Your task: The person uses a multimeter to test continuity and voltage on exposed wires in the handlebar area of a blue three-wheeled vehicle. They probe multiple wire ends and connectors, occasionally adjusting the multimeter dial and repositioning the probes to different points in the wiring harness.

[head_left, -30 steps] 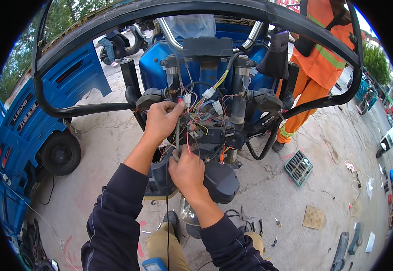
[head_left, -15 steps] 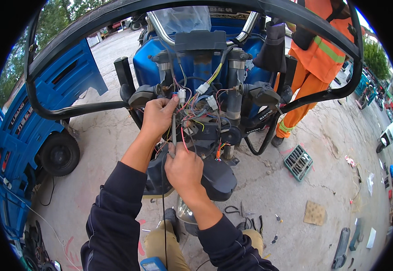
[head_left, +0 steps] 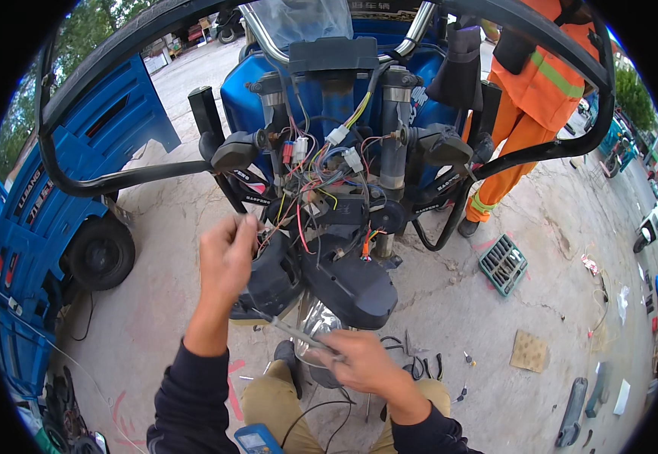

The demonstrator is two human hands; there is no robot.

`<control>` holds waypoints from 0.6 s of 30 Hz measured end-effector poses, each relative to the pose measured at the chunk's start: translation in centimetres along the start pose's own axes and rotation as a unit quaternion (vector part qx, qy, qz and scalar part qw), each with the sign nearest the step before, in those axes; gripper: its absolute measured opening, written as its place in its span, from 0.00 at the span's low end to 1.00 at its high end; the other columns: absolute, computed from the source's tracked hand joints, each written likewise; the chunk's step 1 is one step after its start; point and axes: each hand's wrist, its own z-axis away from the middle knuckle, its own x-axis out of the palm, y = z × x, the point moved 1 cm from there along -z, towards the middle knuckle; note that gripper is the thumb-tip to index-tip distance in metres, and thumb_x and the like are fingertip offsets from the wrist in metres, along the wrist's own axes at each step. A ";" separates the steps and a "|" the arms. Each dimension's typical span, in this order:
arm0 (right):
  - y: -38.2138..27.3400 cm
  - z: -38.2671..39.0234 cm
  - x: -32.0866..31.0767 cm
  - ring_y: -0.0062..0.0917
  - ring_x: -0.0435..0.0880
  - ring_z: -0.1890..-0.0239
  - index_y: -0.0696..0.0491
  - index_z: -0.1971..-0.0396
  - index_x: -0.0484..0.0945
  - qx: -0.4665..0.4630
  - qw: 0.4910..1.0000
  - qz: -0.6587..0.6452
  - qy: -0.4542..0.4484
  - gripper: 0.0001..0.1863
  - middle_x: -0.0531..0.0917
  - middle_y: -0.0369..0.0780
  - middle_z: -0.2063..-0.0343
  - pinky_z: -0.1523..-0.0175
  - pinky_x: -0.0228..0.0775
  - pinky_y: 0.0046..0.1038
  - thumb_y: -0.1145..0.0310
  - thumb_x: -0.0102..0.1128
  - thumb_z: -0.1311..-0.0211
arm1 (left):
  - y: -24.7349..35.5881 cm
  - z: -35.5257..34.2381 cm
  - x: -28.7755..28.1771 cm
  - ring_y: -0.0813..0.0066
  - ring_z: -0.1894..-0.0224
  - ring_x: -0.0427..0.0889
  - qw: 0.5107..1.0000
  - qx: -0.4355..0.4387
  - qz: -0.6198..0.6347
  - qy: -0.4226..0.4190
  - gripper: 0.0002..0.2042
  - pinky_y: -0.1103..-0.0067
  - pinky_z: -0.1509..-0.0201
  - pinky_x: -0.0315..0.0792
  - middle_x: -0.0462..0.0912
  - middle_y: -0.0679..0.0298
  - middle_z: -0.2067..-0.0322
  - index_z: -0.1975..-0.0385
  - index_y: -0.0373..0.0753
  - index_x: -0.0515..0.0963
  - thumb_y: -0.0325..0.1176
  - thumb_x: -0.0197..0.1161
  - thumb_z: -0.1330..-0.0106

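In front of the blue three-wheeled vehicle's fork, my left hand point(head_left: 227, 253) has its fingers closed beside the loose wire ends. Whether a thin wire is between the fingertips I cannot make out. My right hand point(head_left: 367, 363) is lower, above my knees, closed on a grey pen-like test probe point(head_left: 299, 334) whose thin tip points up and left. A tangle of coloured wires point(head_left: 321, 178) hangs between the fork tubes, with a red connector point(head_left: 288, 151) and white connectors point(head_left: 337, 135) among them. Under it hangs a black housing point(head_left: 352, 287). A blue handheld meter point(head_left: 257, 439) sits by my left knee.
A black tube frame point(head_left: 132, 180) arches around the work. On the ground at right are a green socket case point(head_left: 504, 263), a cardboard piece point(head_left: 529, 351) and black parts point(head_left: 571, 412). A person in orange point(head_left: 526, 144) stands at far right. A blue cargo bed point(head_left: 79, 166) is left.
My left hand has left the red connector and moved down and left. My right hand has drawn the probe down and right, away from the wires.
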 end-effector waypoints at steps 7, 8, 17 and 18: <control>-1.2 1.3 -8.0 0.14 0.69 0.77 0.62 0.45 0.81 0.147 0.983 -0.101 0.034 0.18 0.71 0.34 0.83 0.70 0.64 0.22 0.73 0.66 0.34 | -1.4 8.5 4.0 0.84 0.76 0.80 0.949 -0.137 0.253 -0.131 0.15 0.87 0.76 0.70 0.87 0.61 0.69 0.56 0.29 0.83 0.38 0.68 0.27; -1.1 0.7 -8.5 0.13 0.69 0.77 0.62 0.46 0.82 0.152 0.986 -0.053 0.039 0.18 0.72 0.34 0.83 0.70 0.64 0.22 0.73 0.66 0.34 | -1.3 8.3 4.7 0.84 0.76 0.80 0.941 -0.150 0.276 -0.129 0.15 0.87 0.76 0.70 0.87 0.60 0.68 0.55 0.29 0.83 0.38 0.68 0.27; 0.5 -4.0 -9.6 0.35 0.82 0.74 0.61 0.59 0.85 0.013 0.993 0.068 0.092 0.10 0.83 0.47 0.75 0.66 0.73 0.31 0.73 0.64 0.38 | -1.3 6.8 6.5 0.81 0.74 0.82 0.933 -0.163 0.308 -0.085 0.11 0.86 0.75 0.72 0.86 0.60 0.67 0.55 0.28 0.83 0.30 0.68 0.28; 0.7 -4.0 -9.4 0.37 0.82 0.74 0.59 0.60 0.85 0.016 0.993 0.072 0.089 0.09 0.83 0.46 0.74 0.65 0.73 0.32 0.72 0.65 0.36 | -1.5 6.8 6.5 0.81 0.74 0.82 0.935 -0.147 0.312 -0.086 0.10 0.86 0.75 0.72 0.86 0.60 0.67 0.55 0.27 0.83 0.29 0.68 0.28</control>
